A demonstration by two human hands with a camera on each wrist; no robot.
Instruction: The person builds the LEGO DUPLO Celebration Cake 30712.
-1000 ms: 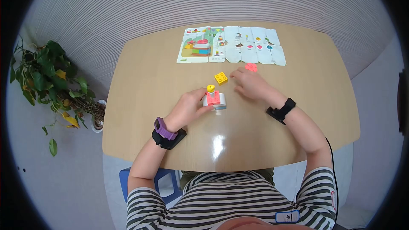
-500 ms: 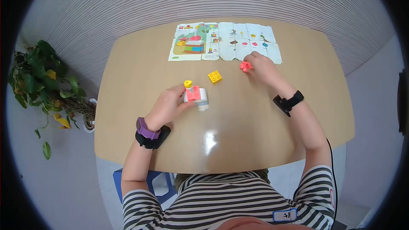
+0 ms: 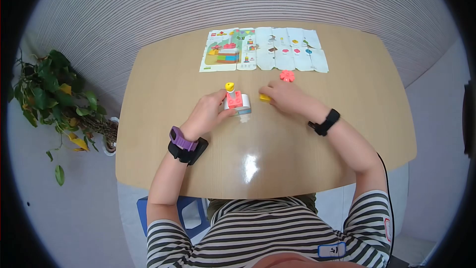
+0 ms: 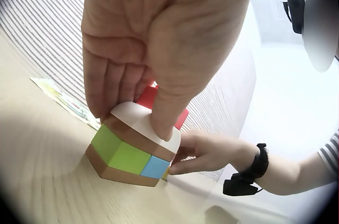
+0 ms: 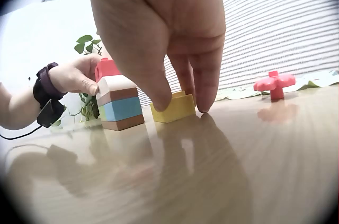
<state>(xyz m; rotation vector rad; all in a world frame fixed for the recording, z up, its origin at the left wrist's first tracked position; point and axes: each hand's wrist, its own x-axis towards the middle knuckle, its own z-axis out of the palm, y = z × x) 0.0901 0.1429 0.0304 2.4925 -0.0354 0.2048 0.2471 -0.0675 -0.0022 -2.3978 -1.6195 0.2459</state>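
A small stack of toy building bricks (image 3: 244, 104) stands on the table, its layers brown, green and blue, brown, then a rounded white one, with a pink brick (image 3: 235, 100) on top. A candle-like piece with a yellow top (image 3: 229, 86) rises from the pink brick. My left hand (image 3: 202, 115) holds the stack from the left, thumb against the white layer and fingers along the far side. To the right, my right hand (image 3: 287, 98) pinches a yellow brick (image 5: 175, 110) at table level, between thumb and fingers. A pink flower piece (image 3: 287, 76) stands just beyond that hand.
An unfolded instruction sheet (image 3: 290, 52) lies at the back of the table (image 3: 297, 159), near the ridged wall. Left of the table is a potted plant (image 3: 62, 89). A blue stool (image 3: 191, 214) stands below the front edge.
My right hand has moved from the flower piece, which it touched half a second ago, to the yellow brick, now shifted nearer me. My left hand has moved the stack left over the second.
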